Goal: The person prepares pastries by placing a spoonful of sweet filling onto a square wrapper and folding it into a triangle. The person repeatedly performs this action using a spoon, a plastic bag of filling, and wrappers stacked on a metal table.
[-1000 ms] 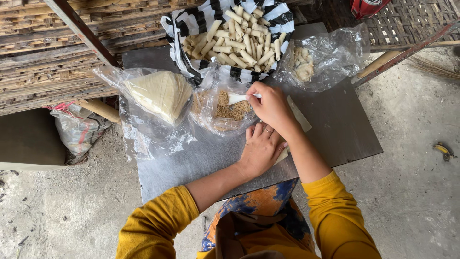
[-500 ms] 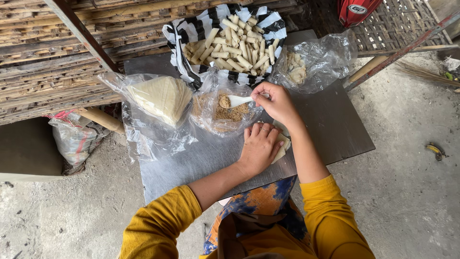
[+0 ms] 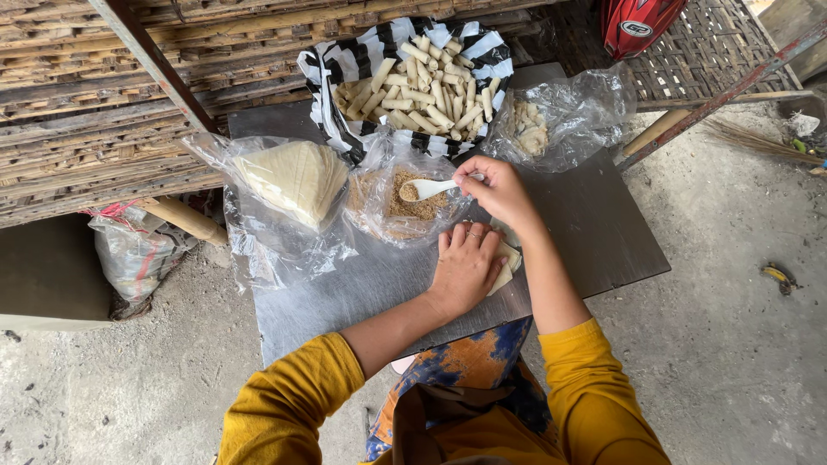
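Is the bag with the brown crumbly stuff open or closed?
Open. The clear bag is spread wide on the table, and the right hand dips a white spoon into the brown filling.

the right hand (image 3: 498,191) has swung its small white plastic spoon (image 3: 428,187) leftward: a second ago the spoon sat at the near edge of the clear plastic bag of brown crumbly filling (image 3: 412,205), and now its bowl lies out over the middle of the filling, handle pinched between thumb and fingers. the left hand (image 3: 466,269) has slid slightly over the pale thin wrapper sheet (image 3: 506,265), covering more of it.
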